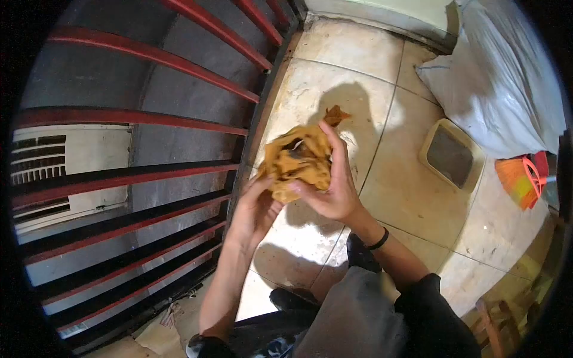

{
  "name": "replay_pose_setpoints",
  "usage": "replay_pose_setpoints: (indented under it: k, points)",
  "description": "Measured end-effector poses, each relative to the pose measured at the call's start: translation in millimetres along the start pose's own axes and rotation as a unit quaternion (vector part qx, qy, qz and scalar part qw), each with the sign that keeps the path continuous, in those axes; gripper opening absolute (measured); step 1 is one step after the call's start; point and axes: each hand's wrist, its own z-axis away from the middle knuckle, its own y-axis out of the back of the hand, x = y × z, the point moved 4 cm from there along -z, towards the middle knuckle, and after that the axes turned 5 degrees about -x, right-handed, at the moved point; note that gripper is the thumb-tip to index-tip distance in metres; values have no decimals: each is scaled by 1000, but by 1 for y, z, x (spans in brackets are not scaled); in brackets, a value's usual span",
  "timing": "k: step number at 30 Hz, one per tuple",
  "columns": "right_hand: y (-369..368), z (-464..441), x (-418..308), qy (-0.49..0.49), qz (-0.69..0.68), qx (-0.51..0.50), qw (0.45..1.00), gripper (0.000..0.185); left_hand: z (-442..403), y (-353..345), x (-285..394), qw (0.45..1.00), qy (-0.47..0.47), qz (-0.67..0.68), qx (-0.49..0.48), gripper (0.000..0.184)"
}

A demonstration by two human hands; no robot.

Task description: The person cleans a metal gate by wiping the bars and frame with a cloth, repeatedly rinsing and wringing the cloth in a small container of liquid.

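Note:
Both hands hold a crumpled yellow-orange sheet (280, 156), cloth or plastic, I cannot tell which. It has dark patches and a gap near its middle, and a darker brown tip (336, 115) sticks out at the upper right. My left hand (258, 206) is closed on its lower left edge, the fingers partly hidden behind it. On the right side, my right hand (335, 190) grips it with the thumb in front and the fingers upright along its edge. The bundle is held above the tiled floor (322, 238), slightly blurred.
A red barred railing (155, 179) runs along the left, with a dark surface beyond it. At the right stand a large white sack (498, 77), a shallow beige basin (427, 146) and an orange brush (514, 182). A wooden piece (489, 331) shows at the lower right.

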Motion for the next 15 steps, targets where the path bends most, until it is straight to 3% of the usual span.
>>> replay_pose_setpoints:
  k: [3,4,5,7,9,10,12,14,15]
  points:
    - [3,15,62,-152,-118,-75,978,51,-21,-3,-9,999,-3,-17,43,43]
    - [0,20,86,-203,-140,-84,965,41,-17,-4,0,973,-56,-207,83,45]
    - [-5,23,104,-209,-145,-83,964,41,-10,-9,9,908,-103,-390,117,46]
    - [-18,17,133,-332,-291,69,894,41,28,9,11,834,-161,-482,217,44]
    - [-46,10,151,-337,-301,112,885,41,70,32,-3,854,-139,-441,239,32]
    - [-67,19,179,-411,-264,88,868,41,91,40,-15,867,-127,-408,257,29]
    - [-113,27,207,-473,-341,67,810,40,130,49,-33,862,-59,-380,330,25]
    - [-164,21,218,-470,-523,102,704,34,158,62,-54,848,-25,-368,380,23]
    - [-173,11,231,-464,-539,124,692,30,171,72,-70,863,-30,-322,389,23]
